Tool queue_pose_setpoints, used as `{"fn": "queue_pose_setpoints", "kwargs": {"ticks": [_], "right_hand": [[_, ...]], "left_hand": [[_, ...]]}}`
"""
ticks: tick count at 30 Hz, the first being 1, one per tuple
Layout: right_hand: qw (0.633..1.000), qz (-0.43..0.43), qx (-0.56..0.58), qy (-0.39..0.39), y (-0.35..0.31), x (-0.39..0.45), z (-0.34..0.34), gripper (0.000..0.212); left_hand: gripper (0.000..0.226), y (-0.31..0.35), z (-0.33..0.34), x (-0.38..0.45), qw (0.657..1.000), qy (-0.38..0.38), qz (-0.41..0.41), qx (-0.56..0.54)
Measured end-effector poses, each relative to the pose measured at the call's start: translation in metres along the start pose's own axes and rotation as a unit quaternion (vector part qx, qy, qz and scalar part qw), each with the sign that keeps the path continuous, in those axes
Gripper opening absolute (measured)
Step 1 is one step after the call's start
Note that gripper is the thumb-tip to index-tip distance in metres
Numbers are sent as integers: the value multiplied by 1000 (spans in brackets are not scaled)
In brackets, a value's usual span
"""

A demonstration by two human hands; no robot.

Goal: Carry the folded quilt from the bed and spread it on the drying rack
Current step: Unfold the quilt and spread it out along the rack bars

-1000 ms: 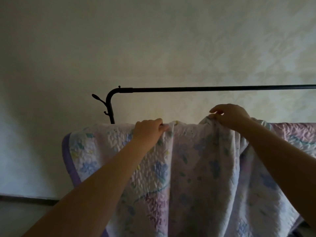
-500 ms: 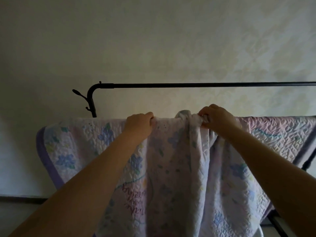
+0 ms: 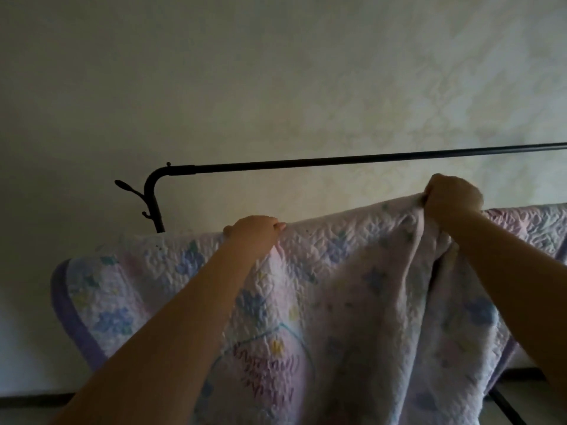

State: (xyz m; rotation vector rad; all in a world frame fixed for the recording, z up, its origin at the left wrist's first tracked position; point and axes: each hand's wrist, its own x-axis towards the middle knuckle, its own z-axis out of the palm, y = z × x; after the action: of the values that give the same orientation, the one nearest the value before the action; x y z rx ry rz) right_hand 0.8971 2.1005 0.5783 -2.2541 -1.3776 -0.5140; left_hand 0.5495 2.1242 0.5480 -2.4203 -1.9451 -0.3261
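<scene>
Quilted cotton in pale purple, pink and blue fills the lower part of the head view: the quilt (image 3: 352,302) hangs over a lower bar of the rack (image 3: 337,162), under the black top rail, with one purple-edged corner drooping below the rack's hook post. The lower bar itself is hidden by the cloth. The left hand (image 3: 254,233) is closed on the quilt's top edge, just right of the post, probably to keep that part in place on the bar. The right hand (image 3: 452,196) is closed in a fist on a bunched fold and holds it a little above the line of the edge, nearer to the top rail. Likely this lift is to pull the gathered cloth sideways and flatten it. The spreading looks partly done; folds remain below the right hand.
</scene>
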Motion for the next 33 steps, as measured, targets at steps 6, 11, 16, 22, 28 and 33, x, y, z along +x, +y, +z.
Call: {"fn": "queue_pose_setpoints", "kwargs": {"ticks": [6, 11, 16, 22, 28, 33], "right_hand": [[989, -101, 74, -84, -6, -9, 17, 25], [976, -133, 100, -138, 8, -7, 12, 26], [939, -148, 275, -142, 34, -5, -2, 31], [950, -220, 203, -94, 88, -14, 4, 44], [954, -274, 118, -18, 95, -9, 17, 31], [942, -296, 157, -25, 102, -1, 16, 26]], "left_hand": [[28, 24, -4, 2, 998, 51, 39, -9], [26, 97, 19, -1, 974, 138, 169, -64], [22, 170, 38, 1, 962, 187, 200, 5], [29, 241, 48, 17, 981, 160, 107, -1], [29, 240, 49, 24, 990, 123, 68, 14], [35, 232, 42, 17, 995, 81, 40, -46]]}}
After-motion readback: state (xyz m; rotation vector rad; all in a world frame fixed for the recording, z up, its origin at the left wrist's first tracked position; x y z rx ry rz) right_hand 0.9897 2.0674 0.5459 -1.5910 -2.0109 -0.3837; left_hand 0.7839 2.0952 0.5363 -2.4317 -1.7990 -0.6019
